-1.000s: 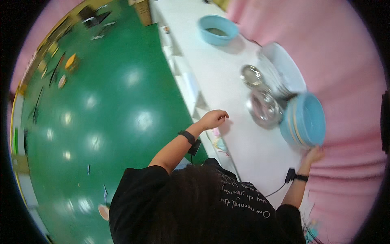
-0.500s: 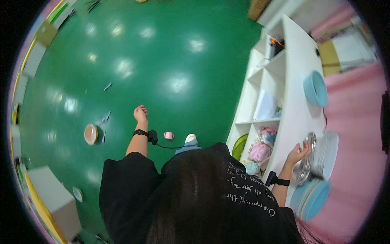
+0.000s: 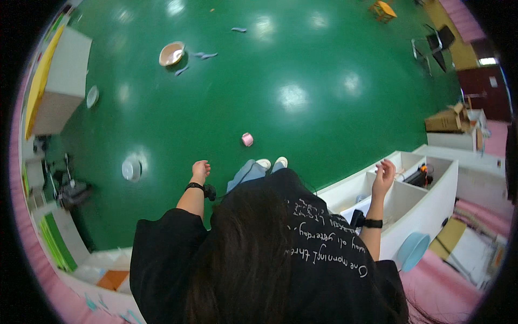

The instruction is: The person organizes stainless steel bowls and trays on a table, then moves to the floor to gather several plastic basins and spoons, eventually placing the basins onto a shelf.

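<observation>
My left hand point(image 3: 200, 169) hangs over the green floor, its fingers loosely bent and holding nothing. My right hand point(image 3: 384, 173) is raised above the white shelf unit point(image 3: 413, 208), with its fingers apart and nothing in them. Both wrists wear black straps with small black devices. On the floor ahead of my shoes lies a small pink object point(image 3: 247, 139), whose exact kind I cannot make out. A light-blue basin point(image 3: 414, 250) is at the right, beyond the shelf unit's edge.
A tan basin point(image 3: 171, 54) stands farther off, near blue-grey strips point(image 3: 204, 55). A pale basin point(image 3: 131, 168) and a white bowl point(image 3: 93, 96) are on the left floor. White box furniture point(image 3: 67, 75) borders the left. A cardboard box point(image 3: 449, 120), black chair point(image 3: 438, 47) and yellow stool point(image 3: 383, 11) are at right.
My body and view have turned right. The dishes seen beside my right hand are out of view, and that hand is now over the shelf unit's compartments. Both hands remain free of objects.
</observation>
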Action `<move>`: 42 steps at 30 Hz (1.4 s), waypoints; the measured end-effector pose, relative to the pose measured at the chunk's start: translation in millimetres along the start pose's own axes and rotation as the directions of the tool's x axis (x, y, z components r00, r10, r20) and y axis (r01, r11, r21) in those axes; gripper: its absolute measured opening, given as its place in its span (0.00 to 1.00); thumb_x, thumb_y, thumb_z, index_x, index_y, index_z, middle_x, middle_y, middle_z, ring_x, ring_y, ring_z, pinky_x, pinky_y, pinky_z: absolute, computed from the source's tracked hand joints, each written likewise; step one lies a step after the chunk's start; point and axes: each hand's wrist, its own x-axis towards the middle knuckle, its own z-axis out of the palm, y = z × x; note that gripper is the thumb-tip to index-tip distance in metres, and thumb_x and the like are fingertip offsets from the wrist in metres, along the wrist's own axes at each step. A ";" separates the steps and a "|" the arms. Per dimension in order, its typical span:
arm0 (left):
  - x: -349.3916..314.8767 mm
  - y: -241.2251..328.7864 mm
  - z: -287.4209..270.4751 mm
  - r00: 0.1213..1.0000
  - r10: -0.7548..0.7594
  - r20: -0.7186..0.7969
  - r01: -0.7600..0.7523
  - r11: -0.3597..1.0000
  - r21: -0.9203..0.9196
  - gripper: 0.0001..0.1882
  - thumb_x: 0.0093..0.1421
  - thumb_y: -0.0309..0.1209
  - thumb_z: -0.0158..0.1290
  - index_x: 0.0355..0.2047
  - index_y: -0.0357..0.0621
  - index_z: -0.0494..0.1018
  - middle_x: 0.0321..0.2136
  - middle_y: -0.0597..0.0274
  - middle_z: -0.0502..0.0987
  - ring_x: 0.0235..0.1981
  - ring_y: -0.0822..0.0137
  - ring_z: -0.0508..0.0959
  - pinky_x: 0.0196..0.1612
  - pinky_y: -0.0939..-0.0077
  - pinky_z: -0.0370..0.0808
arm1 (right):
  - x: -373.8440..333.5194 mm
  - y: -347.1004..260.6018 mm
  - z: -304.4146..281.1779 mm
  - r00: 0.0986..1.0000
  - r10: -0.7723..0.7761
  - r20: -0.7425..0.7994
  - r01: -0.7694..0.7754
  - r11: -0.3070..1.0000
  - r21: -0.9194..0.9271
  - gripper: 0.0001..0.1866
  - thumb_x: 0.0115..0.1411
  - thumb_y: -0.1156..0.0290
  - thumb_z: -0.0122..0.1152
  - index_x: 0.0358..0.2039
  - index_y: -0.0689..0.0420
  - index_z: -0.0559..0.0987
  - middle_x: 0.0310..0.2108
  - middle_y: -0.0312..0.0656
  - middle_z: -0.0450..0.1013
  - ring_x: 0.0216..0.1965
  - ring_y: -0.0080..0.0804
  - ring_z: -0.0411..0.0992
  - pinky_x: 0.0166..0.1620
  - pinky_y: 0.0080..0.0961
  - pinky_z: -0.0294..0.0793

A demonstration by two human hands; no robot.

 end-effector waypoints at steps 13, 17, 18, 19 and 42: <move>-111.0 -150.6 -22.8 0.994 -0.100 0.052 0.112 0.904 -0.412 0.12 0.57 0.36 0.47 0.40 0.46 0.68 0.32 0.61 0.73 0.32 0.66 0.74 0.31 0.70 0.71 | 76.4 -5.7 162.5 0.703 -0.166 0.692 0.048 0.981 0.187 0.04 0.59 0.78 0.49 0.34 0.61 0.72 0.30 0.36 0.72 0.31 0.21 0.70 0.34 0.16 0.68; -127.3 -182.4 -44.6 0.999 -0.048 0.000 0.041 0.842 -0.538 0.13 0.58 0.36 0.46 0.42 0.46 0.67 0.33 0.61 0.73 0.34 0.64 0.74 0.33 0.68 0.71 | 62.7 -49.7 229.9 0.541 -0.213 0.814 0.083 0.976 0.201 0.04 0.58 0.78 0.49 0.33 0.62 0.72 0.29 0.37 0.72 0.30 0.22 0.71 0.35 0.18 0.69; -128.1 -190.5 -50.6 0.999 -0.048 -0.016 0.031 0.823 -0.567 0.13 0.58 0.36 0.46 0.42 0.46 0.67 0.33 0.61 0.73 0.33 0.64 0.74 0.33 0.68 0.71 | 57.6 -68.1 244.5 0.510 -0.204 0.836 0.118 0.979 0.167 0.05 0.57 0.79 0.48 0.33 0.63 0.72 0.30 0.38 0.73 0.31 0.23 0.71 0.37 0.19 0.71; -129.9 -199.5 -58.8 0.998 -0.056 -0.042 0.019 0.793 -0.609 0.12 0.58 0.36 0.47 0.41 0.46 0.67 0.32 0.62 0.73 0.32 0.65 0.73 0.32 0.67 0.71 | 54.4 -79.1 263.9 0.474 -0.233 0.849 0.103 0.973 0.209 0.05 0.57 0.79 0.48 0.33 0.63 0.72 0.30 0.39 0.73 0.31 0.25 0.72 0.36 0.20 0.71; 0.7 -160.0 -416.9 0.932 -0.170 -0.319 -0.126 0.675 -0.727 0.09 0.59 0.36 0.44 0.36 0.48 0.68 0.25 0.65 0.72 0.24 0.70 0.73 0.25 0.71 0.70 | -162.4 -429.0 604.4 -0.007 -0.435 0.900 0.436 0.809 0.394 0.06 0.57 0.74 0.51 0.34 0.61 0.73 0.30 0.42 0.74 0.32 0.31 0.73 0.33 0.24 0.71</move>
